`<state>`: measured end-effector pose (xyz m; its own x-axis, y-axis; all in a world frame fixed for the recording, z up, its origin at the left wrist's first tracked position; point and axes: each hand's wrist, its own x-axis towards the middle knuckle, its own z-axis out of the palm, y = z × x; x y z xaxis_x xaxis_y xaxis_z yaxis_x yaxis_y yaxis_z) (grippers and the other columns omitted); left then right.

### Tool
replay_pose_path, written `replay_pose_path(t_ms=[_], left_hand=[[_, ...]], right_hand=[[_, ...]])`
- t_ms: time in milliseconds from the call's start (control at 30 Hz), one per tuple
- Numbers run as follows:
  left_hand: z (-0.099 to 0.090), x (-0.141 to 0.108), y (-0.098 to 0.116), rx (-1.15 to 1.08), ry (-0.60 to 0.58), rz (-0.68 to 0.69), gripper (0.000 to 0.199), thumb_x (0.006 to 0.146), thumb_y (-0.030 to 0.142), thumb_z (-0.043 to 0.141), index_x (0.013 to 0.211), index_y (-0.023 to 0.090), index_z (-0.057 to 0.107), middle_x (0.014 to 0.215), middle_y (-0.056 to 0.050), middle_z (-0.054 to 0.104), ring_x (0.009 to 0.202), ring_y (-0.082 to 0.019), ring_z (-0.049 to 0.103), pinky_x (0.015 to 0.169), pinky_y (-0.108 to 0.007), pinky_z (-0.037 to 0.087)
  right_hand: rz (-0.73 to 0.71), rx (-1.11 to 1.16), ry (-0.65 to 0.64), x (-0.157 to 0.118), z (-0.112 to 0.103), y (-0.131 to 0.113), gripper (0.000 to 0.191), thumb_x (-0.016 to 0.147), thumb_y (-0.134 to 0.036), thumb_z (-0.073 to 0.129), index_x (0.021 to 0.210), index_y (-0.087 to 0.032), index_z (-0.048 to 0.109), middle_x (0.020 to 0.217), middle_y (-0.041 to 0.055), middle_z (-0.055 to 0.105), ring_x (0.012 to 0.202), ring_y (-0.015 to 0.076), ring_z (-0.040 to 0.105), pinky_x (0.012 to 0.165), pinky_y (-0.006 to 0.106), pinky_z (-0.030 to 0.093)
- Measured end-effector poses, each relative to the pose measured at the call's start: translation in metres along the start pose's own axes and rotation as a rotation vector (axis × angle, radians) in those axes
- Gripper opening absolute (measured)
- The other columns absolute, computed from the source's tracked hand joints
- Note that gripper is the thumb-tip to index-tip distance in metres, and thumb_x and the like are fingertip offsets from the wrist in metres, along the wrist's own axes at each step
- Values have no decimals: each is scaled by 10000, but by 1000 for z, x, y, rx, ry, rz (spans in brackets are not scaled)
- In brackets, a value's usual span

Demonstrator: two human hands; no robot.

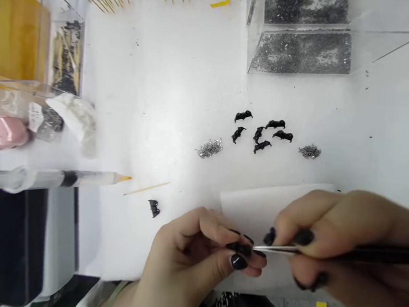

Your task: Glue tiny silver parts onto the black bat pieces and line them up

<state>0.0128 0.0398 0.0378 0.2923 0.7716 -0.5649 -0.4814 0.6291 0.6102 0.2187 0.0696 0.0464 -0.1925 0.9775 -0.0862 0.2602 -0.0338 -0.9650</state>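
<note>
My left hand (187,253) pinches a small black piece (244,249) between thumb and fingertips, low in the middle of the head view. Fingers partly cover the piece. It resembles the glossy black bow-like pieces (275,124) lying several together further up the white surface. My right hand (338,229) is closed around black-handled tweezers (277,249), whose silver tip meets the right end of the held piece. Whether the tip grips anything is too small to tell. Another black piece (154,208) lies alone to the left of my left hand.
Two heaps of tiny silver bits, left (210,148) and right (310,151), flank the black pieces. A white sheet (276,194) lies beneath my hands. A clear box (301,52) stands at the back right. A syringe (79,178) and thin stick (146,188) lie left.
</note>
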Motion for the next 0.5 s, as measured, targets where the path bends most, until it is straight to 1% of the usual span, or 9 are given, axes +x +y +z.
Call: replay_pose_path(t_ms=[67, 100, 167, 233, 333, 400, 500], left_hand=[[0, 1, -1, -6, 22, 11, 179, 889, 9, 697, 860, 183, 668, 849, 3, 799, 800, -154, 792, 749, -207, 662], [0, 1, -1, -6, 28, 19, 175, 893, 20, 699, 858, 186, 658, 848, 6, 800, 796, -150, 791, 742, -202, 659], [-1, 1, -2, 28, 18, 20, 173, 910, 29, 683, 873, 194, 641, 868, 8, 801, 806, -147, 791, 749, -205, 657], [-2, 1, -2, 91, 10, 32, 185, 913, 21, 672, 883, 200, 638, 891, 12, 796, 827, -143, 789, 759, -206, 654], [-5, 0, -3, 175, 66, 87, 208, 871, 2, 713, 867, 205, 667, 894, 23, 777, 850, -116, 773, 754, -157, 628], [-5, 0, -3, 194, 97, 112, 214, 850, 4, 738, 859, 213, 693, 892, 30, 768, 845, -91, 758, 750, -123, 607], [-3, -1, -4, 172, 93, 108, 233, 854, 5, 733, 866, 238, 724, 889, 47, 760, 811, -66, 744, 744, -110, 601]], right_hand=[[9, 57, -108, -3, 9, 1, 29, 958, -308, 652, 943, -330, 639, 858, -49, 715, 702, 133, 706, 544, 195, 625], [11, 76, -130, -4, 12, 2, 42, 970, -285, 630, 967, -327, 628, 897, -47, 720, 708, 126, 706, 549, 178, 625], [21, 90, -142, -4, 16, 5, 80, 972, -250, 616, 1001, -325, 620, 950, -45, 723, 712, 121, 706, 556, 162, 626], [22, 88, -138, -4, 17, 6, 82, 976, -249, 607, 1004, -325, 620, 950, -47, 721, 713, 119, 702, 559, 155, 621], [-9, 64, -145, -3, 16, 7, 50, 983, -270, 607, 1000, -317, 612, 933, -49, 718, 784, 126, 713, 610, 164, 626], [-15, 40, -165, -2, 14, 6, 43, 986, -272, 610, 1003, -311, 610, 948, -52, 714, 833, 124, 715, 634, 164, 622], [-12, 23, -174, -2, 14, 6, 29, 995, -278, 605, 1001, -304, 616, 962, -59, 707, 854, 107, 710, 660, 153, 608]])
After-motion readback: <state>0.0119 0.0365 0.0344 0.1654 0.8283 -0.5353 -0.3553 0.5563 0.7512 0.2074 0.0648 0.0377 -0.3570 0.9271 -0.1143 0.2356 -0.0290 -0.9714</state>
